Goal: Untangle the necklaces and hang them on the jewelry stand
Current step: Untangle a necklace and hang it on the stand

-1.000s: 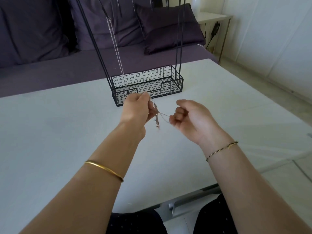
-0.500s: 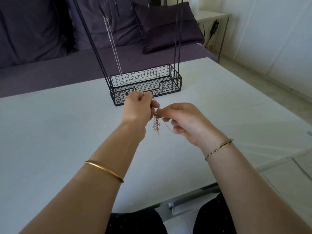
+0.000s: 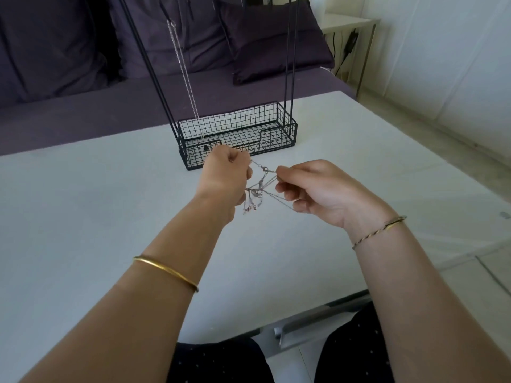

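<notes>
Most of the view is a flat white table (image 3: 83, 217), its near edge partly hidden behind the person's forearms. Behind it runs a dark purple fabric sofa (image 3: 83, 106) with a matching cushion (image 3: 271, 37), both cropped by the top edge. On the far part of the table stands a black wire jewelry stand (image 3: 287, 125). It has a mesh basket base and thin upright rods whose tops run out of view.

Just in front of the basket and above the table, the left hand (image 3: 224, 175) is curled with its back to the camera. It grips one side of a knot of thin silver necklaces (image 3: 258, 186), and its fingertips are hidden. The right hand (image 3: 318, 192) pinches the other side between thumb and forefinger, and further strands run to its lower curled fingers. The chains stretch between the two hands with loose ends dangling below. The number of necklaces in the knot is too fine to tell.

One thin silver chain (image 3: 185, 76) hangs along the left rods into the basket, and its hook point is out of sight. A plain gold bangle (image 3: 166, 272) sits on the left forearm, and a braided gold-and-dark bracelet (image 3: 378, 232) on the right wrist.
</notes>
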Motion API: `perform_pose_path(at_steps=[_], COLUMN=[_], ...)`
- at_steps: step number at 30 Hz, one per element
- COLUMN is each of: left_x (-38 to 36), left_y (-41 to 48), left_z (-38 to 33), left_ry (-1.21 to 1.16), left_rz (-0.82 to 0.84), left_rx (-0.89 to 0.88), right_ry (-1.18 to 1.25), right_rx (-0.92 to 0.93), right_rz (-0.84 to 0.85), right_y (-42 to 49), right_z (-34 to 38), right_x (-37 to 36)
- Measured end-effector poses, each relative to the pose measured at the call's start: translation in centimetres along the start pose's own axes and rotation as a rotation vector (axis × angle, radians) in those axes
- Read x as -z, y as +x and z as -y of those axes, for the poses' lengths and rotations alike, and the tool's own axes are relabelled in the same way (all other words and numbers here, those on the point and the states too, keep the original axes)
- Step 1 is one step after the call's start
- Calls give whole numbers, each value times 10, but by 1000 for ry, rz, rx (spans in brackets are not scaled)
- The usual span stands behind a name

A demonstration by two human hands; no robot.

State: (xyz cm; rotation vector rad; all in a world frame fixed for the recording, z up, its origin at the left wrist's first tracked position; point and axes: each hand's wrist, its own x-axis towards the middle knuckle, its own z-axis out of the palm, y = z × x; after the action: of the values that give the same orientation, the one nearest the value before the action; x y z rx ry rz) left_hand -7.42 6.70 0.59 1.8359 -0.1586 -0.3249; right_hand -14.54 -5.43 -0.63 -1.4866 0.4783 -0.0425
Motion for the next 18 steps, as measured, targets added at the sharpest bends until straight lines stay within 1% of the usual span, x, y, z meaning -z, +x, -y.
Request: perform_pose_path(at_steps=[4,8,12,14,18], left_x=[4,9,14,16,20], left_y=[1,-2,-8,-9,-10], left_z=[0,-2,-6,-6,-6], left_ry=[59,160,305,392,459], left_rz=[91,259,402,433,474], left_rx=[2,-81,-164,-202,-236], right_ry=[225,301,229,185,95], right_rx=[-90,-138,-142,-135,-127], right_rz=[16,3,-24,-46,-82], right_y=[1,3,4,4,6], right_z=[3,2,1,0,-3], right_x=[6,10,10,10,10])
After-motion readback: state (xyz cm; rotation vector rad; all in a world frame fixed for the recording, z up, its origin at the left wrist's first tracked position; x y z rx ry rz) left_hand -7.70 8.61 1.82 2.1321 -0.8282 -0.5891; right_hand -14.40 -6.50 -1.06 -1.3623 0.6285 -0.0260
